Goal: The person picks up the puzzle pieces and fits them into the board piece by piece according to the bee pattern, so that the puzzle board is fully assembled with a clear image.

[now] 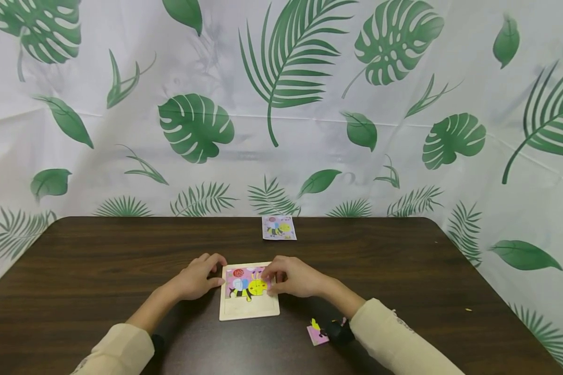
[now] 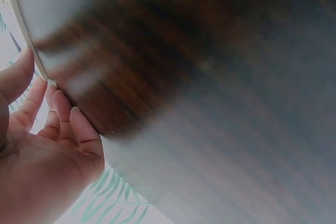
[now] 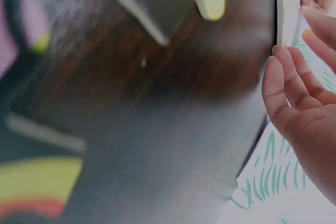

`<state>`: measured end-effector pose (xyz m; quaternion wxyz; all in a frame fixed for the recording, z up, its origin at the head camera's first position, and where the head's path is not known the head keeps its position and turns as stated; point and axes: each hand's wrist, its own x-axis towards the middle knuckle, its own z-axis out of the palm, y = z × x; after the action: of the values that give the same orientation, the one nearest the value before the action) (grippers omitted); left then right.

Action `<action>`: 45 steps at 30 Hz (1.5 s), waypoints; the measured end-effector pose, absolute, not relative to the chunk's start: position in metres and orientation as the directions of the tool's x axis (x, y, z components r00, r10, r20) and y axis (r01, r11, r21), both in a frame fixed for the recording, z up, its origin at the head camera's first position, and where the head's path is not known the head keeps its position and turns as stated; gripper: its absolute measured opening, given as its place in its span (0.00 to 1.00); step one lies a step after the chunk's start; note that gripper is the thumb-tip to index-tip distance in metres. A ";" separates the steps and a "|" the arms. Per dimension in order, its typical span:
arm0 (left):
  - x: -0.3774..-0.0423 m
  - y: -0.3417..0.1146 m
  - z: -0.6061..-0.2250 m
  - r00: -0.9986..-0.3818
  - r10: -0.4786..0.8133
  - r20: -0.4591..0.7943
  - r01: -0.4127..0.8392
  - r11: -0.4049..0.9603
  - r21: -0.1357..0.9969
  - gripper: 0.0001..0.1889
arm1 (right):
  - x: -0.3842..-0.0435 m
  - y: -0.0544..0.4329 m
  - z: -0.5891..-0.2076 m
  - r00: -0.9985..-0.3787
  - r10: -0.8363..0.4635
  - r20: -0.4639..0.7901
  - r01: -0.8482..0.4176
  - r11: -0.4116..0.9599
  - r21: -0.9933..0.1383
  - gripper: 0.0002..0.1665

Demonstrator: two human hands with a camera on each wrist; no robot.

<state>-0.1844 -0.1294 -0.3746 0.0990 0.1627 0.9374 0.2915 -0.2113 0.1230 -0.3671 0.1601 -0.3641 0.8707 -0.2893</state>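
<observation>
A wooden jigsaw board (image 1: pixel 248 311) lies on the table, its upper part filled with pieces of a yellow bee picture (image 1: pixel 257 287) on pink. Bare wood shows along its lower part. My left hand (image 1: pixel 198 277) grips the board's left edge, thumb at the side and fingers by the top corner. In the left wrist view the thumb (image 2: pixel 20 74) meets the pale edge. Over the board's right side, my right hand (image 1: pixel 296 277) pinches a puzzle piece between thumb and index finger, the piece mostly hidden. Its other fingers (image 3: pixel 294 80) rest beside the board's edge.
Loose puzzle pieces (image 1: pixel 317 334) lie near the right forearm, partly covered by a dark wrist-worn device (image 1: pixel 340 332). A bee picture card (image 1: pixel 279 228) sits at the table's back edge. A tiny yellow scrap (image 1: pixel 468 310) is far right. A leaf-print curtain (image 1: pixel 291 156) hangs behind.
</observation>
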 end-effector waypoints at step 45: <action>-0.185 -0.130 -0.376 -0.929 0.361 -0.082 0.252 0.780 0.572 0.15 | -0.157 0.216 -0.359 -0.509 -0.860 -0.033 -0.695 0.433 -0.574 0.12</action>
<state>-0.1853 -0.1297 -0.3764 0.0940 0.1631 0.9388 0.2885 -0.1566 0.2161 -0.3593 0.1626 -0.4680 0.8308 -0.2537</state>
